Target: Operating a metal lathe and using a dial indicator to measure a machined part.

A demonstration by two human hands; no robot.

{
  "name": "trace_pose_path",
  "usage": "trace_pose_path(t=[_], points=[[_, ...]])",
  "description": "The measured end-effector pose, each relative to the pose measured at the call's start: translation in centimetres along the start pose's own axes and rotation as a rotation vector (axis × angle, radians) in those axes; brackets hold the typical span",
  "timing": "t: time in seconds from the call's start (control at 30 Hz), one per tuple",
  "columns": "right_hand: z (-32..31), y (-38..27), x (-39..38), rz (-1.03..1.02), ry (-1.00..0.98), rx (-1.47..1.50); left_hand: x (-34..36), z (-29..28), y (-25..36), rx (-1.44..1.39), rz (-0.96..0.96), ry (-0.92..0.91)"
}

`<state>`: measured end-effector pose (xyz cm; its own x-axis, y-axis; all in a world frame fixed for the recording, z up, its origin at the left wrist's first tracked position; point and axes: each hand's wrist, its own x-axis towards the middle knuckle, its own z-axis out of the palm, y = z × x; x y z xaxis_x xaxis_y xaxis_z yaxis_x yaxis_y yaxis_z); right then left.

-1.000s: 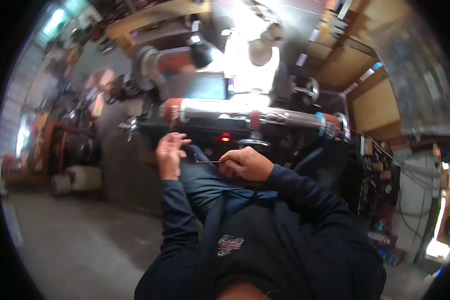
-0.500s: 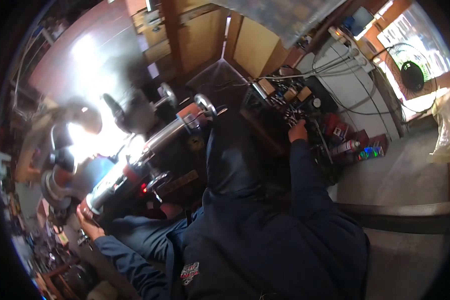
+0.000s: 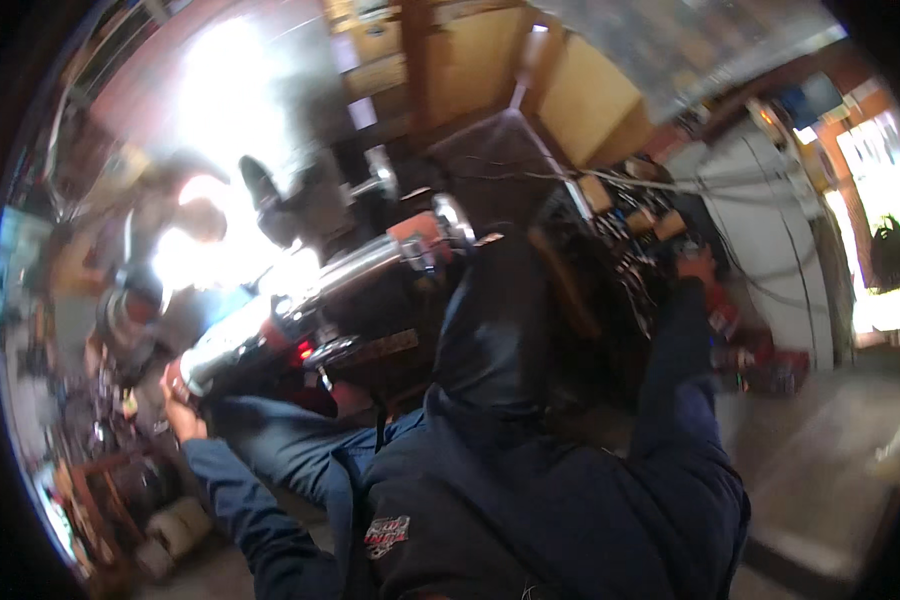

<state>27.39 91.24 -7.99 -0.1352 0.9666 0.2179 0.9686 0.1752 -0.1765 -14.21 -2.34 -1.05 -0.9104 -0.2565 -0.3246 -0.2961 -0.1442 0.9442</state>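
In front of me stands a lathe-like metal machine (image 3: 355, 272) with a shiny cylindrical body, slanting from lower left to upper right. My left hand (image 3: 183, 415) is closed around the rounded reddish end of its lower left part. A small handwheel (image 3: 332, 350) sticks out on the side nearer me, beside a red light (image 3: 305, 350). My right hand (image 3: 697, 264) is stretched out to the right, over a crowded heap of small metal tools (image 3: 635, 215). Motion smears its fingers, so whether they hold a tool cannot be made out.
Strong glare (image 3: 225, 90) washes out the machine's far left side. Wooden panels (image 3: 470, 60) stand at the back. Cables (image 3: 730, 185) run across the right bench, with red containers (image 3: 770, 370) nearby. A dark fan (image 3: 890, 250) is at far right. Cluttered tools (image 3: 110, 430) fill the left.
My view has turned, so the machine and bench sit further right in the picture. My left hand stays at the machine's end. My right hand remains over the tools, now blurred.
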Motion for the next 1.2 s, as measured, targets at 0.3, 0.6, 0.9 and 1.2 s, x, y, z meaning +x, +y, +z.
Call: trace_pose_path(t=[0.3, 0.6, 0.9, 1.2], points=[[1.3, 2.8, 5.8, -0.241, -0.191, -0.261, -6.5, 0.1, -2.5, 0.5, 0.584, 0.665], [-15.7, -4.6, -1.9, -0.245, 0.256, -0.087, -16.5, 9.2, -1.5, 0.525, 1.224, 0.232], [-25.5, -27.1, -25.1, -1.029, -0.082, 1.115, -25.4, 24.1, -1.9, 0.476, 1.13, -0.839], [-27.0, -42.6, -44.6, -1.466, -0.381, 1.26, -17.9, 13.2, 0.5, 0.397, 1.023, -0.28]])
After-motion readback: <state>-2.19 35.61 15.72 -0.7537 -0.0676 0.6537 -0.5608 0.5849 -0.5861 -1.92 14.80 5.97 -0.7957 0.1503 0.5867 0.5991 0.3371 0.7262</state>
